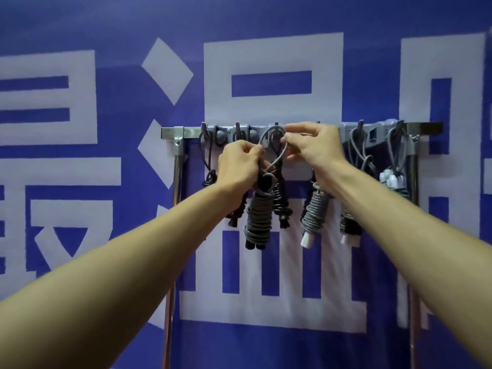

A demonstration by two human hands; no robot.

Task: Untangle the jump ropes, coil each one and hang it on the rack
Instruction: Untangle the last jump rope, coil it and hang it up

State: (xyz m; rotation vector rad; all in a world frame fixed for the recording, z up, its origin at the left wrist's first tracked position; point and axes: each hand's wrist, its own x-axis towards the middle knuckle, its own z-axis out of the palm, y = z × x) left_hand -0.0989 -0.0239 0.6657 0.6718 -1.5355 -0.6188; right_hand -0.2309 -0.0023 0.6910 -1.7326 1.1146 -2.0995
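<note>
Backdrop: blue banner [106,27] with large white Chinese characters. Only the middle one reads whole, "温" [271,57]. The character to its left is cut by the frame edge, and so is the one on the right.

Rack [191,133]: metal crossbar on two uprights, carrying a grey hook strip. Five dark hooks show; any behind the right hand are hidden.

Jump ropes: seven coiled bundles can be made out hanging below the bar. Three show white handles and the rest are dark. Two are partly covered by the forearms.

Left hand [239,166]: fingers curled tight round the top of a dark grey jump rope [257,217], which hangs below the fist with two black handle ends at the bottom.

Right hand [311,145]: thumb and fingertips pinch that rope's free loop [264,136], held up at the middle hook [277,130]. Cannot tell whether the loop is over the hook or only in front of it.
</note>
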